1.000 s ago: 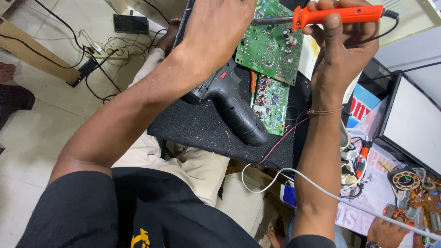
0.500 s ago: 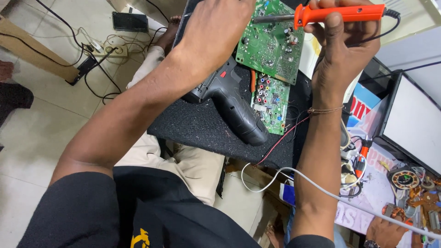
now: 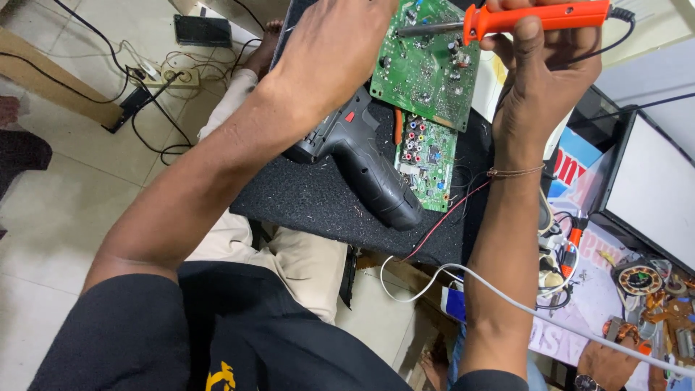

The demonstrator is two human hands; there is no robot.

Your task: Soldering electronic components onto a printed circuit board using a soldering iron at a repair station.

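Since a second ago little has shifted; the right hand has edged slightly up toward the top of the view with the soldering iron, and the left hand has stayed put over the left edge of the board.

The right hand is closed around the orange handle of the iron, thumb laid along its underside; the iron lies nearly level, its metal tip pointing left over the upper part of the green board; whether the tip touches the board I cannot tell; a black cord leaves the handle's right end.

The left hand is seen from the back, fingers bent down and hidden past the top edge; whether it grips anything I cannot tell; it hangs just beside the board's left edge and above the drill.

The board lies tilted on a black mat; a smaller green board with coloured sockets sits just below it, touching or nearly so; the black drill lies on the mat to their left, its handle running down and right; a red wire and a white cable trail off the mat's lower edge.

On the right, the desk carries a coil and loose parts; another person's hand shows at the bottom right; a power strip with cables lies on the floor at upper left.
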